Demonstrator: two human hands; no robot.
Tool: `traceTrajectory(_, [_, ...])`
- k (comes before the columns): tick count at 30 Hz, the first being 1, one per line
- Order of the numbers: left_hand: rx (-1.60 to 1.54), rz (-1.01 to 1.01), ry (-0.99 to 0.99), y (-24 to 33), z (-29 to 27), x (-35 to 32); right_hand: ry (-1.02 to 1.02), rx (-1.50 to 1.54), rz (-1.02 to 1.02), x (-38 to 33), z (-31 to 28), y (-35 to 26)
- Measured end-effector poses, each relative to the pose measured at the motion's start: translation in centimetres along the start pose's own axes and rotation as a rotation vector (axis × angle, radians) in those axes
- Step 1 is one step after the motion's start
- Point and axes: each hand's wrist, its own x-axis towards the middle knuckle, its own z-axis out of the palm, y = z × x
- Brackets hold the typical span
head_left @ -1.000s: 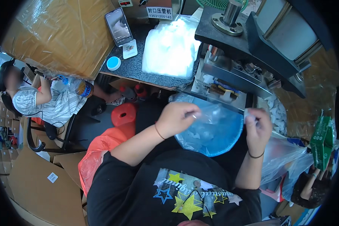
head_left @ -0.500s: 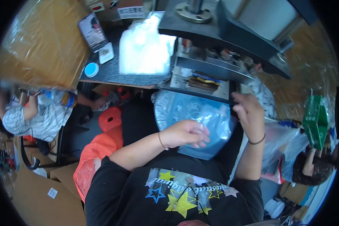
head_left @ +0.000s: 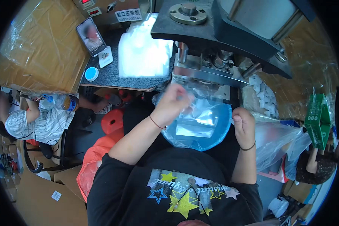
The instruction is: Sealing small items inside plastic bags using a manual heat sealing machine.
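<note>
A thin clear plastic pouch [head_left: 199, 113] is held in the air just below the metal jaw of a sealing press [head_left: 203, 71], above a blue plastic-lined bin [head_left: 199, 139] that sits in the person's lap. The pouch is judged to be very light, limp and slippery: it sags and creases between the 2 hands, and its glossy film would slide easily between dry fingers. It is best taken at its top corners or along the open edge, where the film can be pinched flat and kept taut. The left hand [head_left: 173, 101] is closed in a pinch on the pouch's upper left part. The right hand [head_left: 243, 120] is curled shut at the right side; whether film is caught in it cannot be told for sure, though the film seems to run towards it.

Outward from the pouch, little room is left above, where the press head overhangs with hard metal edges. To the left, a dark worktop [head_left: 113, 77] carries a stack of white bags [head_left: 143, 52], a phone on a stand [head_left: 90, 35] and a small round blue-rimmed lid [head_left: 91, 74]. To the right, a large clear bag [head_left: 278, 139] and a green box [head_left: 318, 120] crowd the side. Open room is found mainly downward, into the bin. Another person [head_left: 34, 116] is seated well apart at far left.
</note>
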Motion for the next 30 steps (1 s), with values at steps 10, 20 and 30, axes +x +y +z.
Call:
traceTrajectory(10, [1.58,0.617,0.179,2.6,-8.7,-1.9,0.032,0.001,0.06,-0.4,-0.1,0.1])
traceTrajectory(20, [0.764,0.296,-0.055,3.4,-3.0,-5.7,0.097,0.102,-0.064,1.4,1.7,-3.0])
traceTrajectory(30, [-0.049,-0.265,-0.517,0.6,2.7,-6.7,-0.204,-0.104,-0.177,2.5,-1.2,-4.4])
